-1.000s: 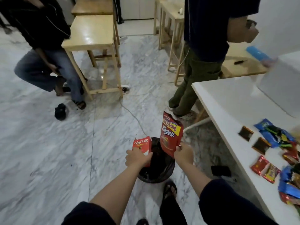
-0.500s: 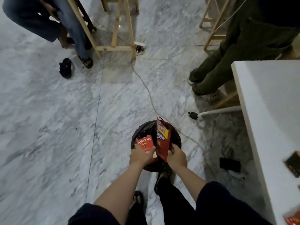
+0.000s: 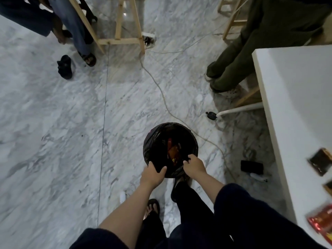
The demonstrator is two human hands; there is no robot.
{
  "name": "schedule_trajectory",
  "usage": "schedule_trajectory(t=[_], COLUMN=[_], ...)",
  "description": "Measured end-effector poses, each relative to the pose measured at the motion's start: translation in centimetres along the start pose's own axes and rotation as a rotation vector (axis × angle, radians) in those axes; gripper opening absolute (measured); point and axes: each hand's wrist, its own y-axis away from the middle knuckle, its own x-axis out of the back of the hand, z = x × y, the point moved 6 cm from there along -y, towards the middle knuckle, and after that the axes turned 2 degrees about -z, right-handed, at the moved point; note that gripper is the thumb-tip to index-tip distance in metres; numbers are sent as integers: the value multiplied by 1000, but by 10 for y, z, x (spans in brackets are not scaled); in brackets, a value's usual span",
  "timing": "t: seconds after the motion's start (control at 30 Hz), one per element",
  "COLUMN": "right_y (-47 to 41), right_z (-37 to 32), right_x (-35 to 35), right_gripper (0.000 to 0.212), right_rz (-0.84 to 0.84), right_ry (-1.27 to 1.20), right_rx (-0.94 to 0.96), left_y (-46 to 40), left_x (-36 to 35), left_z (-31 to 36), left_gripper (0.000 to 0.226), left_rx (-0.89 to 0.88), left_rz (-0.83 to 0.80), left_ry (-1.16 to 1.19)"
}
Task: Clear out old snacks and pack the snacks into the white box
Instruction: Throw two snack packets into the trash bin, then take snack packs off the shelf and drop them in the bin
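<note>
**Old snacks dropped, hands now on the bin liner**

While both hands were lifting a red Astor box and a tall red pouch above the bin half a second ago, neither packet is in hand now: red and orange wrappers point(image 3: 172, 150) lie down inside the black-lined bin point(image 3: 154, 137) on the marble floor point(image 3: 53, 123). The left hand point(image 3: 152, 174) curls over the near rim, thumb and fingers pinching the black liner. The right hand point(image 3: 194, 165) grips the liner at the rim just beside it, fingers bent inward. Judging by this, the discard step looks finished for these two items. Remaining snacks sit on the white table point(image 3: 287, 105) at the right: a dark packet point(image 3: 320, 161) and a red one point(image 3: 321, 220), both blurred. No white box is in view, so packing is probably next.
</note>
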Motion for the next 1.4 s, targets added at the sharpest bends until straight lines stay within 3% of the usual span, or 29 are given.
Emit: schedule_trajectory(t=[0.2,0.5,0.63,0.8,0.97,1.07,1.4], right_y=[50,174,237,317,394,445,620], right_z=[3,66,121,198,279,330,516], right_x=[-4,-3,17,51,77,85,75], right_gripper=[53,50,29,48,56,55,49], right_rz=[104,466,660,896,1058,1151,1448], right_ry=[-82,-388,-451,-580,-617,-610,-689], right_rx=[25,34,21,-51,-134,-172,-242], left_y=[36,120,178,256,351,414,600], left_x=[13,-7,-51,-113,-180,-229,-397], left_z=[-4,43,78,125,169,185,185], left_gripper=[76,86,91,82,89,90,86], left_rx=[-104,-424,-586,-817,-1024,-1165,-1402], left_rz=[47,39,-50,-210,-169,-226,-392], left_ry=[-41,-212,-313,-326,-413,-452,-488])
